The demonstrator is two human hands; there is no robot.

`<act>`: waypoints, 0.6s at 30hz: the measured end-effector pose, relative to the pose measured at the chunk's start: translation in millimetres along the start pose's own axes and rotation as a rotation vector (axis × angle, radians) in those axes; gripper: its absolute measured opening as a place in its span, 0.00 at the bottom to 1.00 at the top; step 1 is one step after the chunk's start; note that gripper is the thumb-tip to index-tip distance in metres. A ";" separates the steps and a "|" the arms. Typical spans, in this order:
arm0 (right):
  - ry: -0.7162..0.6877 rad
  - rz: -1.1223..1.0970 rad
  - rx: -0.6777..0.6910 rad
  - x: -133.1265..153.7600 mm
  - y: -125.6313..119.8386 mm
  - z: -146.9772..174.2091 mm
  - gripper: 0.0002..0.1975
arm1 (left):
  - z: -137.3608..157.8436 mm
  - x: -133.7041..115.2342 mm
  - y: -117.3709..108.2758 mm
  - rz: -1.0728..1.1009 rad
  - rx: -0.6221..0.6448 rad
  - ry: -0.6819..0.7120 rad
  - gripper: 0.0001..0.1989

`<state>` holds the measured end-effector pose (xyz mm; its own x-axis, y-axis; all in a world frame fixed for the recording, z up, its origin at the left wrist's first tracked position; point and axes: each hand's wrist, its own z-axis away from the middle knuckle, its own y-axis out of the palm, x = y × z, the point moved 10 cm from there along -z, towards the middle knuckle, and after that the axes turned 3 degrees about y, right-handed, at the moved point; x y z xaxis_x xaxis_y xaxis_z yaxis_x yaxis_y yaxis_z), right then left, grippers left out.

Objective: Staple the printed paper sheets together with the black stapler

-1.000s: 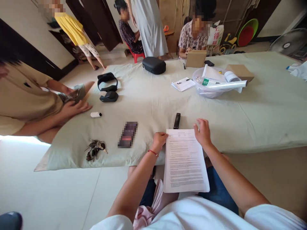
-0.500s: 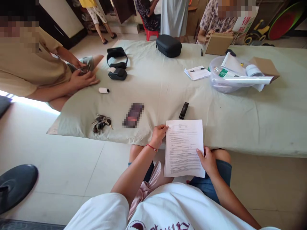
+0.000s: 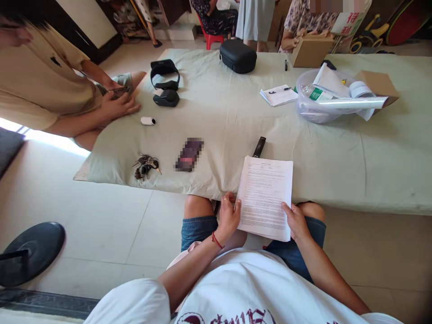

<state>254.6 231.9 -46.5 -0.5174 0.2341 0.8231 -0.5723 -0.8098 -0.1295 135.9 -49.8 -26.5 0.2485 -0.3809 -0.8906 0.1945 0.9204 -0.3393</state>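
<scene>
The paper stack (image 3: 265, 198), at the near edge of the table (image 3: 327, 157), should prove light, limp and slide-prone, best held by both long sides; the right hand (image 3: 297, 221) pinches one, the left hand (image 3: 230, 217) meets the other, grip undeterminable; page print unreadable, red 得利 discernible on the bag (image 3: 352, 21).

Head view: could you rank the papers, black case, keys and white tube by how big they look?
1. Papers
2. Black case
3. Keys
4. White tube
The papers are also nearest the camera, which enlarges them.
</scene>
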 end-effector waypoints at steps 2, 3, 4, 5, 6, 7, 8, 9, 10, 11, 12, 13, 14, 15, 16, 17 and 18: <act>0.011 -0.019 -0.006 -7.6 8.1 -0.2 0.32 | 12.6 7.3 9.6 0.017 0.057 0.002 0.16; 0.011 -0.025 -0.011 -10.9 12.0 0.1 0.32 | 15.8 10.0 12.9 0.026 0.080 -0.001 0.15; 0.009 -0.030 -0.017 -13.4 15.0 0.2 0.32 | 16.9 11.7 14.7 0.036 0.098 -0.001 0.14; 0.005 -0.031 -0.024 -14.8 16.8 0.2 0.32 | 16.0 12.6 14.8 0.048 0.110 0.000 0.13; -0.001 -0.029 -0.028 -15.2 17.2 -0.1 0.33 | 13.3 13.0 13.2 0.059 0.115 0.000 0.12; -0.007 -0.022 -0.029 -14.5 16.3 -0.6 0.33 | 9.2 12.9 10.5 0.071 0.116 0.001 0.12; -0.015 -0.010 -0.028 -12.8 14.5 -1.1 0.34 | 4.2 12.6 7.3 0.082 0.114 0.000 0.11; -0.025 0.006 -0.025 -10.5 11.9 -1.6 0.34 | -1.0 12.3 4.5 0.092 0.116 -0.003 0.10; -0.036 0.025 -0.020 -7.9 9.2 -1.8 0.34 | -6.0 12.0 2.8 0.101 0.121 -0.007 0.09; -0.047 0.046 -0.017 -5.2 6.8 -1.7 0.34 | -10.5 11.6 2.1 0.112 0.126 -0.012 0.07; -0.060 0.067 -0.014 -2.8 5.1 -1.2 0.35 | -14.1 11.2 2.5 0.127 0.130 -0.018 0.07; -0.071 0.086 -0.013 -0.9 4.2 -0.3 0.35 | -16.8 11.0 3.9 0.144 0.132 -0.026 0.06; -0.082 0.102 -0.014 0.4 4.1 0.8 0.36 | -18.5 11.0 5.7 0.164 0.129 -0.034 0.05; -0.092 0.116 -0.014 1.0 4.9 2.0 0.36 | -19.5 11.3 7.7 0.186 0.122 -0.045 0.05; -0.099 0.128 -0.014 1.2 6.1 3.1 0.37 | -19.7 12.2 9.5 0.211 0.110 -0.058 0.05; -0.104 0.136 -0.015 0.9 7.3 3.9 0.37 | -19.5 13.6 11.0 0.238 0.096 -0.073 0.05; -0.107 0.142 -0.016 0.4 8.2 4.3 0.37 | -18.8 15.6 12.1 0.268 0.084 -0.090 0.06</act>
<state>252.5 223.0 -44.9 -0.5238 0.0588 0.8498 -0.5087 -0.8218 -0.2567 124.4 -42.9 -50.2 0.3843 -0.1353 -0.9132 0.1873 0.9801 -0.0664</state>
